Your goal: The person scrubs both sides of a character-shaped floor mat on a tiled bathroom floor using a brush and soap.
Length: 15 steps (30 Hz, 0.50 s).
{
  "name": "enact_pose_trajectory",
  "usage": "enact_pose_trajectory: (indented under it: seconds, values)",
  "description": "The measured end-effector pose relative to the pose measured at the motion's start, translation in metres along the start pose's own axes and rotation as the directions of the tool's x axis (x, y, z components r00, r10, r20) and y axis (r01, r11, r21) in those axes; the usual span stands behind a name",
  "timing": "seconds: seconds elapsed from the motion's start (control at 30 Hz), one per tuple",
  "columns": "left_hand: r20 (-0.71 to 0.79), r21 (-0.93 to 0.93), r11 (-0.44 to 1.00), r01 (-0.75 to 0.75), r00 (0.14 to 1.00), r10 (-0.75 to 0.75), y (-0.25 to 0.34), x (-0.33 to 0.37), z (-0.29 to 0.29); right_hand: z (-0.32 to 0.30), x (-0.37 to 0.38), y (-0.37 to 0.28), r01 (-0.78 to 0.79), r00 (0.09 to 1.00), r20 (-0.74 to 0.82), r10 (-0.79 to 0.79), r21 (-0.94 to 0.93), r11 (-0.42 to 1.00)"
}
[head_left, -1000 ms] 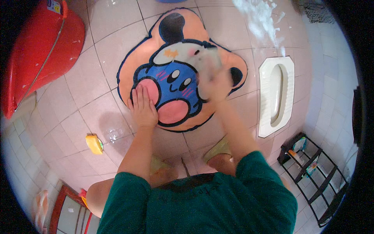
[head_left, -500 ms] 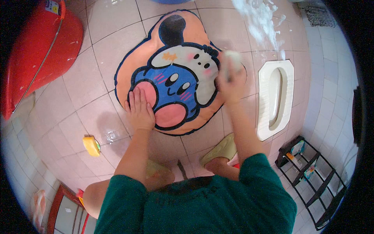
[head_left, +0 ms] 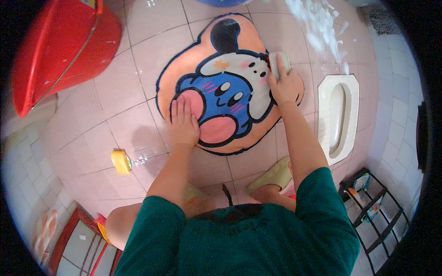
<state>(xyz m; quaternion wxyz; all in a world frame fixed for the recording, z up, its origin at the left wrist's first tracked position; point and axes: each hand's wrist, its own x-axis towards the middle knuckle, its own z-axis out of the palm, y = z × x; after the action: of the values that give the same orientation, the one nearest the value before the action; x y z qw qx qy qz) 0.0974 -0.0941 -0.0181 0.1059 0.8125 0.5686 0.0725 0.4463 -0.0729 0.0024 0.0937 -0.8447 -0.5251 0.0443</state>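
A peach cartoon-shaped mat (head_left: 175,78) with a blue figure and a white dog-like head lies flat on the tiled floor. My left hand (head_left: 185,125) presses on its lower left, over a pink foot patch, with fingers stretched out and nothing held. At the mat's right side, my right hand (head_left: 286,85) grips a pale oblong scrub brush (head_left: 279,63) against the white head's edge. The fingers lie along the brush, and its underside is hidden.
White foam (head_left: 317,23) spreads over the upper right floor, near a squat toilet (head_left: 325,119). A red tub (head_left: 69,50) stands far left. A yellow block (head_left: 120,162) sits on the floor at left. A black rack (head_left: 373,207) stands lower right; a blue basin (head_left: 221,2) shows at the top.
The whole view has shifted, so things sit further right. My right hand, blurred before, has moved the brush slightly up and inward on the mat. My left hand stays pressed on the mat.
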Motion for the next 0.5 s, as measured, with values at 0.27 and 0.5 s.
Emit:
enact_pose_trajectory:
  seconds: [0.27,0.5]
  values:
    - [-0.261,-0.209,0.936,0.284,0.906,-0.333,-0.033,0.089,-0.013,0.012,0.017,-0.002,0.18,0.95,-0.223,-0.218,-0.177,0.968]
    - [0.195,-0.194,0.862,0.468,0.88,-0.434,-0.003,0.02,-0.025,0.017,-0.071,-0.147,0.346,0.938,-0.217,-0.272,0.511,0.787]
